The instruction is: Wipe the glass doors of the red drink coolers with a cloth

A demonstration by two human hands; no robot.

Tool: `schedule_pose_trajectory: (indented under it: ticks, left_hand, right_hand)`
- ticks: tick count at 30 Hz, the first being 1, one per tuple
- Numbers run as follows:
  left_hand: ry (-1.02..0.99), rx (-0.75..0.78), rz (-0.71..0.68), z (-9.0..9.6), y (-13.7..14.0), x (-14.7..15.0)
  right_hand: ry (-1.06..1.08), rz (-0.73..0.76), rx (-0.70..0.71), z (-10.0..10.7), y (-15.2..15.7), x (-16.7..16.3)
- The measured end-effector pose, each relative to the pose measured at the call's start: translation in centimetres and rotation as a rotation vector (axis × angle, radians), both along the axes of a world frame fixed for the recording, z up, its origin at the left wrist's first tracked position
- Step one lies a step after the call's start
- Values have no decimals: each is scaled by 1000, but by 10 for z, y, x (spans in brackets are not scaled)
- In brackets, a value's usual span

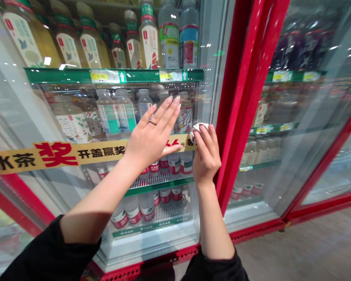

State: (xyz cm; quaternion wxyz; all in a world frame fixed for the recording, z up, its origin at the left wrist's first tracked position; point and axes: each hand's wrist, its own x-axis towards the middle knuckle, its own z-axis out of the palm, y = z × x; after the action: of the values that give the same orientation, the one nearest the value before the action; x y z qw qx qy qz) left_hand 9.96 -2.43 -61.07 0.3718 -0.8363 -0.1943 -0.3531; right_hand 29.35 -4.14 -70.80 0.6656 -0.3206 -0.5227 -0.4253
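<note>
My left hand (148,141) is spread flat at the glass door (211,84) of a drinks fridge, fingers stretched up and to the right, a thin ring on one of them. It covers part of a yellow promotional strip (101,153) that runs across the door. To its right, my right hand (207,158) has its fingers bent over a crumpled white tissue (199,126) at the glass, close to the red door frame (231,117). Whether the left palm actually touches the glass cannot be made out.
Behind the glass, several bottles (93,47) stand on shelves with a green price rail (76,75). A neighbouring red-framed fridge (324,164) with more bottles stands at the right. Grey floor (318,246) shows at the lower right.
</note>
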Motion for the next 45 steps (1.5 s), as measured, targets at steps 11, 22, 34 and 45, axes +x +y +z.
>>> schedule_pose_trajectory:
  ticks: [11,22,34,45]
  left_hand:
    - [0,4,-1,0,0,1]
    - [8,21,-20,-1,0,0]
    - [37,-5,9,0,-2,-2]
    - [-58,-29,84,-59,-7,-19]
  right_hand:
    - [115,-198,181,-8,8,9]
    - [56,-279,-31,-9,-9,17]
    - [63,-133,-124,-38,-4,4]
    - [110,-106,-237,-50,1,-5]
